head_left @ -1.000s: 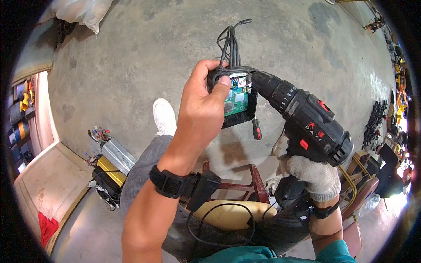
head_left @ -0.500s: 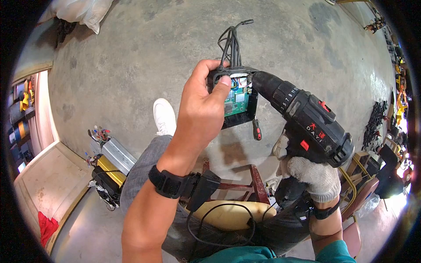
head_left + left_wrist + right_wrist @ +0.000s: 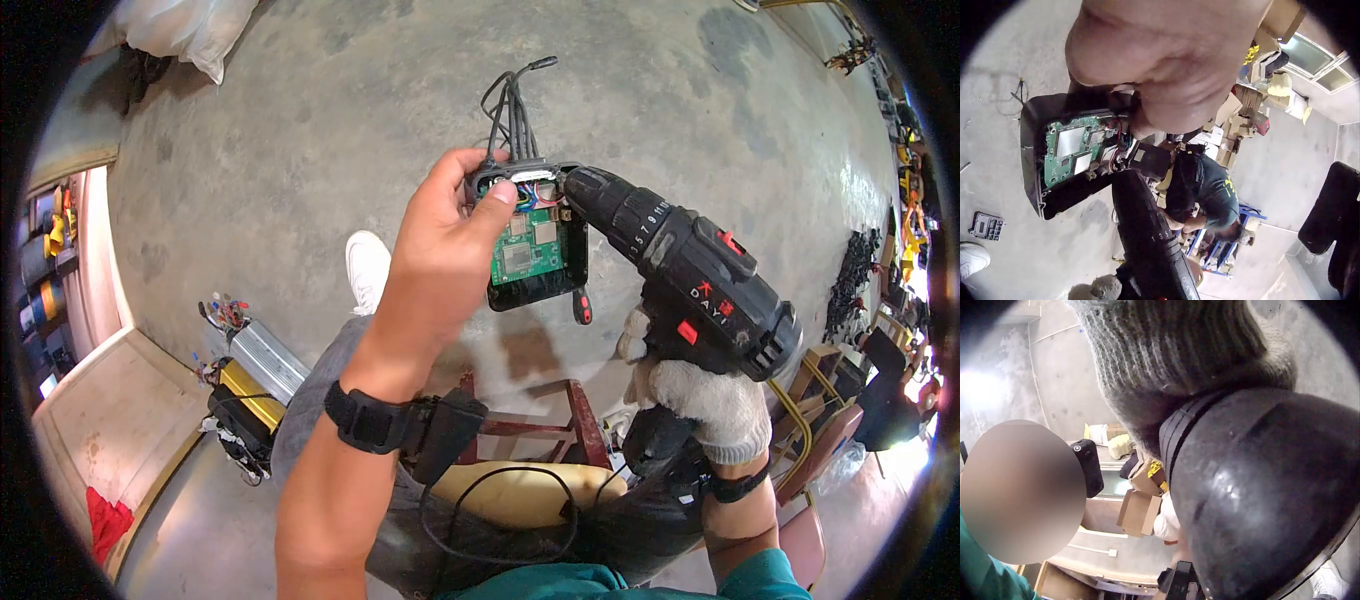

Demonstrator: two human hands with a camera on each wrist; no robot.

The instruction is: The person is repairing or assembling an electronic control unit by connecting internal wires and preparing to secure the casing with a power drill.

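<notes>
Head view: left hand [image 3: 440,250] grips the black controller housing [image 3: 530,292] at upper centre of the frame. Its thumb is curled over the top edge below the cable bundle [image 3: 510,100], and the green circuit board [image 3: 520,258] faces the camera. Gloved right hand [image 3: 705,400], lower right, is clenched round the handle of the cordless drill [image 3: 690,290]. The drill's long axis runs from lower right to upper left, chuck meeting the housing's upper right corner; bit tip hidden. Left hand is nearer the housing. Against the earlier frame, housing and drill sit slightly higher and further left, more board showing; both grips unchanged.
</notes>
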